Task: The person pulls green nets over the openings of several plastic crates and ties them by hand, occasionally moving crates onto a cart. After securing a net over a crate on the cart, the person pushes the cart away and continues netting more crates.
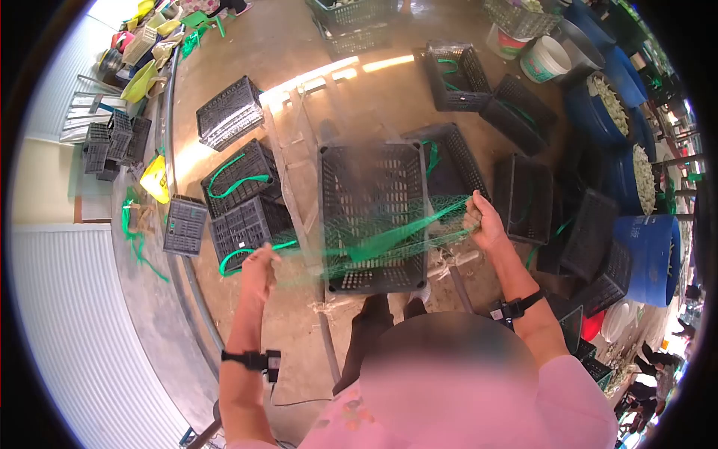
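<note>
A green mesh net (389, 241) is stretched between my two hands, slanting up toward the right. It passes over a black plastic crate (374, 283) that stands in front of me, and the crate's slotted bottom shows above and through the mesh. My left hand (259, 272) is closed on the net's left end, slightly blurred, beside a crate with a green strap (238, 258). My right hand (486, 221) is closed on the gathered right end of the net, past the crate's right side.
Black crates, such as one at left (230, 112) and one at right (523, 198), lie on the brown floor around me. Blue barrels (639, 258) and a white bucket (544, 60) stand at right. A yellow bag (155, 179) lies by a pipe at left.
</note>
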